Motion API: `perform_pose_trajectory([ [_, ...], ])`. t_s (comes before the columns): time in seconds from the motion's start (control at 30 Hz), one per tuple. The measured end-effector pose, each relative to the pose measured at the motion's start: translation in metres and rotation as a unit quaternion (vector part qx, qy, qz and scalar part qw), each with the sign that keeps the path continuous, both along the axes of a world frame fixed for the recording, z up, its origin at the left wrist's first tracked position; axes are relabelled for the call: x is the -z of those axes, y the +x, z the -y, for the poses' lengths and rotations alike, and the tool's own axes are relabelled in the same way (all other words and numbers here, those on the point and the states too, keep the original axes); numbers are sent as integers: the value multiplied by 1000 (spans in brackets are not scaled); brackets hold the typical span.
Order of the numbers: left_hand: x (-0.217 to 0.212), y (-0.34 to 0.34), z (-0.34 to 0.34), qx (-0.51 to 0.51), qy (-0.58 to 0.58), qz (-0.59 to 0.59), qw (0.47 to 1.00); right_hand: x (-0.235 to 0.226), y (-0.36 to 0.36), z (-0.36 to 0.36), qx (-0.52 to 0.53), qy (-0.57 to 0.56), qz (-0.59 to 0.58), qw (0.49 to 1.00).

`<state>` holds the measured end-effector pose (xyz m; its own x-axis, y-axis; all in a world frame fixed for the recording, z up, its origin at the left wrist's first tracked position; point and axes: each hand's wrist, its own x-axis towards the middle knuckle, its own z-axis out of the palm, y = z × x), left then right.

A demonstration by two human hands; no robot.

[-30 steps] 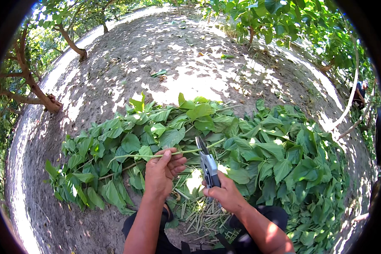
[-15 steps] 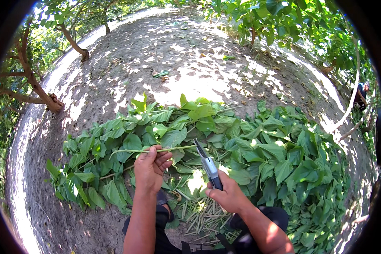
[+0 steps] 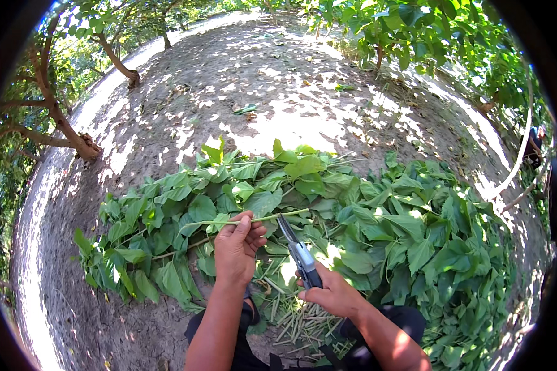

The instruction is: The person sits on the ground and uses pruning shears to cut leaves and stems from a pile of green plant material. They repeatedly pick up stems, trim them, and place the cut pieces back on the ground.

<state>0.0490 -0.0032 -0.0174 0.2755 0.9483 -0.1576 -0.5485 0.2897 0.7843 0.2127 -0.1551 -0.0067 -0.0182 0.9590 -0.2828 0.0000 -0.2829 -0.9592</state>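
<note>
Dappled orchard ground of bare grey soil (image 3: 185,93) spreads out under the trees, and the work sits low in front of the person. The left hand (image 3: 236,247) has its fingers (image 3: 246,224) pinched closed around a thin green stem (image 3: 263,217), holding it level. The right hand (image 3: 334,294) is clenched around the handles of a pair of pruning shears (image 3: 297,250), whose blades point up and away from the palm and now meet the stem just to the right of the left fingertips. A second ago the left hand held the stem lower and closer to the shears; half a second ago it had drawn off to the left; now it has come back toward the blades and a longer bare length of stem runs past them to the right. I judge this to mean the stem is lined up for a cut, with nothing yet severed. Below both wrists lies a scatter of short cut stalks (image 3: 297,321). Beyond the fingers, on every side, a broad heap of leafy branches (image 3: 414,235) covers the ground, and tree trunks (image 3: 74,139) stand far off to the left.
</note>
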Motion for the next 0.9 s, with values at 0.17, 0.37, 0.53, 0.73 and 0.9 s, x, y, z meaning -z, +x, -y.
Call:
perform_pose_trajectory([
  [0.17, 4, 11, 6, -9, -19, -11, 1000, -4, -1, -3, -18, 8, 28, 999],
  [0.37, 8, 17, 10, 8, 8, -48, 999, 2, -11, -5, 8, 32, -34, 999],
  [0.53, 9, 20, 14, 38, 13, -40, 998, 2, -12, -8, 36, -2, -36, 999],
  [0.73, -1, 20, 16, 62, -8, -24, 998, 1, -10, -9, 72, 13, -18, 997],
  [0.9, -3, 9, 7, 25, 3, -13, 1000, -5, -4, -8, 92, 21, 8, 995],
])
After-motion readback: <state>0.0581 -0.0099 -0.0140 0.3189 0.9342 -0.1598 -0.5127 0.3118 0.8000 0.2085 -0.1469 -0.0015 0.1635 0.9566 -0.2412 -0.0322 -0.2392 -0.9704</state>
